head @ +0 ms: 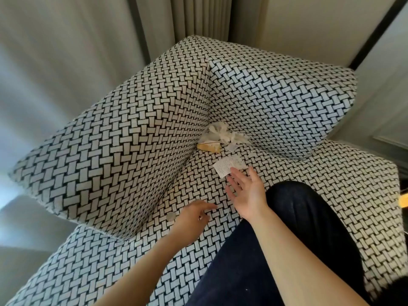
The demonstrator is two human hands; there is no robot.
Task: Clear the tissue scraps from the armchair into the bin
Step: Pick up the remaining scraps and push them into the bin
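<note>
Tissue scraps, white and crumpled, lie wedged in the back corner of the black-and-white woven armchair. The left hand rests loose and empty on the seat. The right hand, spread wide, should reach past the printed white paper slip and gather the whole clump.

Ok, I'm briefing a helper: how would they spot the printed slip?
Find the back corner of the armchair seat, where crumpled tissue scraps pile. Just in front, by the right hand, lies the slip: flat, rectangular and printed, unlike the tissue.

Grey curtains hang left; a pale wall stands right.
</note>
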